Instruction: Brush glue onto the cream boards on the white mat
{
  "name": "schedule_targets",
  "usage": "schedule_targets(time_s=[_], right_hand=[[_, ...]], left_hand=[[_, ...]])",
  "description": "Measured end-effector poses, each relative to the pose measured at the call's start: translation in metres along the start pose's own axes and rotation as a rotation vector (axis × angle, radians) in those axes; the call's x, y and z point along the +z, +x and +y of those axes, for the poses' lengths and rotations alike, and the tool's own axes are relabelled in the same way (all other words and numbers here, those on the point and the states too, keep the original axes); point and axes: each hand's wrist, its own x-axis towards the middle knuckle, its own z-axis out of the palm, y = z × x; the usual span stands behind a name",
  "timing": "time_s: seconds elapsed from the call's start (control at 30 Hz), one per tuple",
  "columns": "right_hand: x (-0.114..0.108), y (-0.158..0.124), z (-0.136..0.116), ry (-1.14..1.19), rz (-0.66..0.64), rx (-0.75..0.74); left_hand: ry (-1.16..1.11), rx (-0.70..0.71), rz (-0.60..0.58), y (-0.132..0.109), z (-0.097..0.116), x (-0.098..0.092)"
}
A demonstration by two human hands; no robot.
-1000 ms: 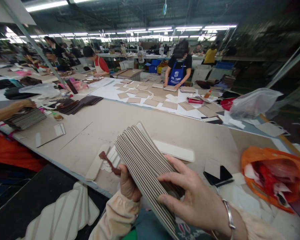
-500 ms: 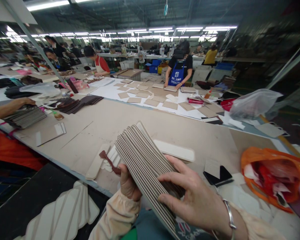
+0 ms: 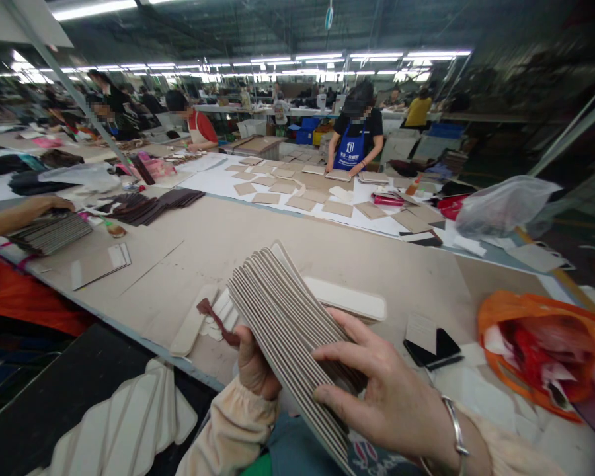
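Observation:
A thick stack of long beige panels [image 3: 287,317] with rounded ends is tilted up in front of me, its edges fanned in even steps. My left hand [image 3: 258,363] is closed around its left side, the thumb showing and the other fingers hidden behind. Across the right side lies my right hand [image 3: 371,383], thumb and fingers bent over the panel edges. Behind the stack, a single pale panel [image 3: 350,297] lies flat on the table. To the left, a brown strip [image 3: 218,320] rests over several small white pieces, beside another pale panel [image 3: 191,330].
More pale panels [image 3: 129,416] lie overlapped on a black surface at lower left. An orange bag [image 3: 496,330] sits at right near black pieces [image 3: 439,350]. A co-worker's hand [image 3: 44,205] rests on a dark stack [image 3: 54,231]. Across the table stands a person in a blue apron [image 3: 350,149].
My hands and the stack hold almost the same position. The person across the table has shifted slightly.

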Motion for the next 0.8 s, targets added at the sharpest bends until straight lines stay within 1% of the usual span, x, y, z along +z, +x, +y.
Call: schedule_targets(time_s=[0.1, 0.47, 0.57, 0.7, 0.73, 0.8], right_hand=[[0.0002, -0.0002, 0.0009, 0.0, -0.005, 0.008], [-0.0003, 0.002, 0.0018, 0.015, -0.008, 0.002], [-0.0012, 0.0031, 0.001, 0.013, -0.01, -0.008], [-0.001, 0.0036, 0.0007, 0.012, -0.019, -0.01], [-0.0005, 0.0033, 0.0011, 0.008, -0.02, -0.014], [0.0007, 0.0024, 0.0026, -0.014, -0.006, -0.03]], left_hand=[[-0.036, -0.021, 0.016, -0.0007, 0.0, -0.0014], [-0.056, -0.036, -0.012, 0.0002, -0.0012, -0.0048], [-0.045, -0.037, 0.045, 0.0007, -0.0011, -0.0044], [0.026, -0.061, 0.185, 0.0015, -0.0007, -0.003], [0.038, -0.056, 0.207, 0.0015, -0.0006, -0.0021], [0.053, -0.054, 0.211, 0.0011, -0.0005, 0.0007]])
